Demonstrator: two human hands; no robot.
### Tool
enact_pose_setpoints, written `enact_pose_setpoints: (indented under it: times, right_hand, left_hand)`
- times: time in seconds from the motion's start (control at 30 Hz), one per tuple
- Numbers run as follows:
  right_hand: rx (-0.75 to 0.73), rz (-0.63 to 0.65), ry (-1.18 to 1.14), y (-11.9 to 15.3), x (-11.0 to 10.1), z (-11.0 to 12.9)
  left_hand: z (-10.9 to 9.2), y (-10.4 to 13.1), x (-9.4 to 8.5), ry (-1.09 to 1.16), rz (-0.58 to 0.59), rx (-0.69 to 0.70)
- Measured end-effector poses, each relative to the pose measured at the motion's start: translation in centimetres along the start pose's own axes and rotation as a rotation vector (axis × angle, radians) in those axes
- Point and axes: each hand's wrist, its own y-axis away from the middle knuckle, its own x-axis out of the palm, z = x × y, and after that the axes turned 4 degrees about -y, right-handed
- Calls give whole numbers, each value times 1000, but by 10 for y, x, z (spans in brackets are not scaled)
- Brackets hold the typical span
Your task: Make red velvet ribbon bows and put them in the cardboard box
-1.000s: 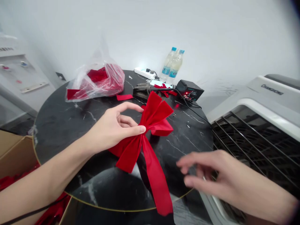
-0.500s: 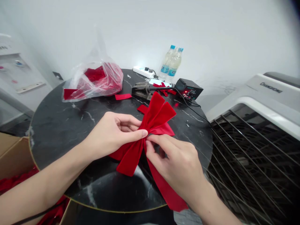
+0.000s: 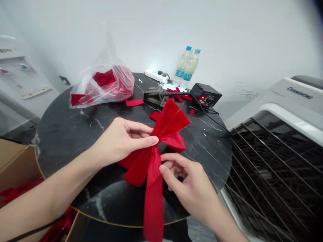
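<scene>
A red velvet bow (image 3: 164, 122) is held above the table, its loops fanning up and down from a narrow middle. My left hand (image 3: 126, 137) is closed on that middle, thumb in front and the other fingers partly hidden behind. From the bow's centre a long red ribbon tail (image 3: 154, 198) hangs down past the table's front edge. My right hand (image 3: 188, 178) is at the tail's right edge just below the middle, thumb and index fingertips lightly on it, the other fingers curled.
On the round black table (image 3: 101, 205) are a plastic bag (image 3: 121, 84) of red fabric, red scraps (image 3: 134, 103), a soldering iron in its holder (image 3: 155, 95), its control box (image 3: 207, 95), a power strip (image 3: 156, 75) and bottles (image 3: 188, 69). A cooler (image 3: 272, 134) stands right; a cardboard box (image 3: 17, 158), left.
My right hand has moved from the bow's middle slightly down. The long ribbon tail has swung left and now hangs in front of the bow. My left hand keeps its grip.
</scene>
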Motion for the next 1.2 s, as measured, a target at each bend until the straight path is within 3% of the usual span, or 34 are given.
enact_pose_setpoints:
  times: [0.07, 0.1, 0.17, 0.23, 0.33, 0.4, 0.5, 0.6, 0.63, 0.73, 0.83, 0.93, 1.07, 1.2]
  right_hand:
    - [-17, -16, 55, 4, -4, -1]
    - [-86, -90, 125, 5, -7, 1]
    - [-318, -284, 329, 3, -12, 5]
    - [-570, -390, 555, -2, -17, 11]
    - [-731, -312, 789, -11, -24, 15]
    - [-685, -259, 737, -15, -29, 12]
    - [-477, -197, 362, -17, -38, 3]
    - [-244, -37, -38, -23, -52, -1]
    - [-188, 22, -99, -25, -57, 0]
    - [-104, 98, -44, -29, -68, 7]
    - [-71, 149, 11, -23, -73, 11]
    - [-51, 153, -19, -11, -73, 5]
    - [1, 53, -4, -3, -77, -13]
    - [56, 92, 125, -12, -104, -16]
  left_hand:
    - [-3, 0, -1, 14, 0, -3]
    - [-6, 0, -1, 22, 18, -14]
    - [-12, 2, 1, 30, 68, -44]
    - [-16, 4, 3, 24, 125, -66]
    - [-14, 5, 2, -4, 197, -39]
    - [-10, 2, -4, -35, 197, 4]
    - [-15, -10, -20, -108, 220, 95]
    - [-42, -23, -38, -339, 334, 230]
    - [-54, -26, -42, -435, 325, 276]
    - [-90, -33, -49, -580, 235, 307]
    - [-109, -36, -50, -693, 230, 347]
    - [-109, -42, -51, -725, 253, 336]
    - [-100, -57, -54, -665, 239, 342]
    - [-97, -70, -50, -705, 236, 377]
